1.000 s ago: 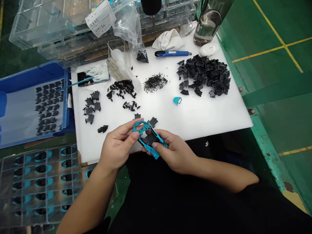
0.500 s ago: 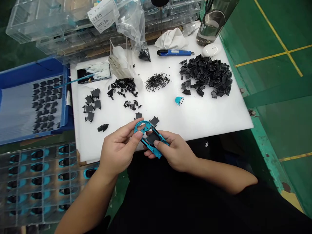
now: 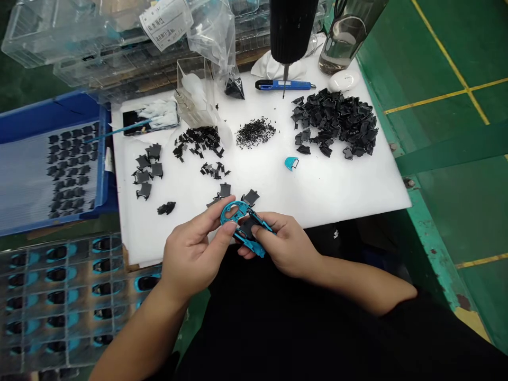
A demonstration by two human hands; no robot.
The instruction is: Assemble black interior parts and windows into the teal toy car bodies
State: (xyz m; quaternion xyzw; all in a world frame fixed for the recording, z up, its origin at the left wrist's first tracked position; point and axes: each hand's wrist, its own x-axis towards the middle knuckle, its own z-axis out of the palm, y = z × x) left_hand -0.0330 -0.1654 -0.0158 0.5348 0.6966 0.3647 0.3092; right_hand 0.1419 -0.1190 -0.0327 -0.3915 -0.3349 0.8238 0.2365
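Both hands hold one teal ring-shaped frame (image 3: 256,247) at the front edge of the white board (image 3: 337,193). My left hand (image 3: 194,248) pinches its round end between thumb and fingers. Around the other end my right hand (image 3: 283,246) is closed, its thumb pressing on a dark grey plate (image 3: 246,227) inside the frame. Just beyond the hands lie loose grey plates (image 3: 251,197). A small teal piece (image 3: 291,163) rests alone farther right. Some fingers are hidden behind the frame.
A black electric screwdriver (image 3: 292,32) hangs over the board's back, near a blue pen-like tool (image 3: 286,85). Black parts (image 3: 337,121) are heaped at right, tiny screws (image 3: 256,132) mid-board. A blue bin (image 3: 103,174) and a compartment tray (image 3: 85,280) stand left; a bottle (image 3: 349,37) back right.
The black screwdriver has come down and right into view at the top. The teal frame has tilted slightly in my hands, which keep their grip. The whole view has shifted a little.
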